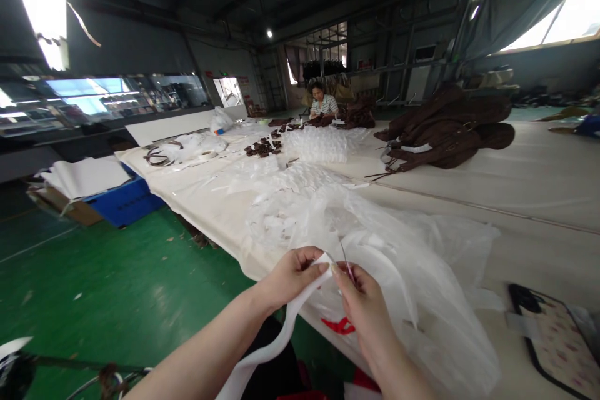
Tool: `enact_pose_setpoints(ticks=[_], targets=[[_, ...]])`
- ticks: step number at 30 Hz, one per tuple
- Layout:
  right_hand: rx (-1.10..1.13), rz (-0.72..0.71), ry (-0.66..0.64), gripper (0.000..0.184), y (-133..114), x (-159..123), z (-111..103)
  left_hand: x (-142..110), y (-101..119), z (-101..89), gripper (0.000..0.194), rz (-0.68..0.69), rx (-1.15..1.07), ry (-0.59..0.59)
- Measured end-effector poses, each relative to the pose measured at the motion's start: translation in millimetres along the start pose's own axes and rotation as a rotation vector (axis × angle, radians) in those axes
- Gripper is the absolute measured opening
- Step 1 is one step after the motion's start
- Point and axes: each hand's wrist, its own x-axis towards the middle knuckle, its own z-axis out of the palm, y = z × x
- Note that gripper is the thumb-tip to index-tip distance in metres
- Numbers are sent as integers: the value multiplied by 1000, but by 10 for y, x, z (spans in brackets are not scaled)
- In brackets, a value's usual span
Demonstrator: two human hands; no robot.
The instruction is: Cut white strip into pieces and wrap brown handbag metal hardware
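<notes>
A long white strip (291, 319) runs up from the bottom edge to both hands. My left hand (300, 275) is closed, pinching the strip near its top end between thumb and fingers. My right hand (360, 290) is closed too, with its thumb on the same end of the strip. A thin pointed tool (345, 257), pinkish lower down, sticks up from the right fingers; its exact kind is unclear. Beneath and beyond the hands lies crumpled clear plastic (375, 231). Something red (338, 325) lies left of my right wrist.
A phone (557, 337) lies at the table's right. Brown bags (450, 131) are heaped farther back, with small dark brown pieces (263, 148) mid-table. A co-worker (323, 103) sits at the far end. On the green floor (117, 287) stands a blue box (124, 200) at left.
</notes>
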Motion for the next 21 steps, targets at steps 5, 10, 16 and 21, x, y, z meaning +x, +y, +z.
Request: enact_pose_setpoints(ticks=[5, 10, 16, 21], targets=[[-255, -178, 40, 39, -79, -35, -79, -47, -18, 10, 31, 3, -50, -27], [-358, -237, -119, 34, -128, -26, -69, -72, -12, -18, 31, 47, -66, -71], [-426, -308, -66, 33, -107, -29, -20, -88, -19, -35, 33, 38, -35, -45], [-416, -260, -146, 34, -182, -54, -19, -97, 10, -66, 37, 54, 4, -60]])
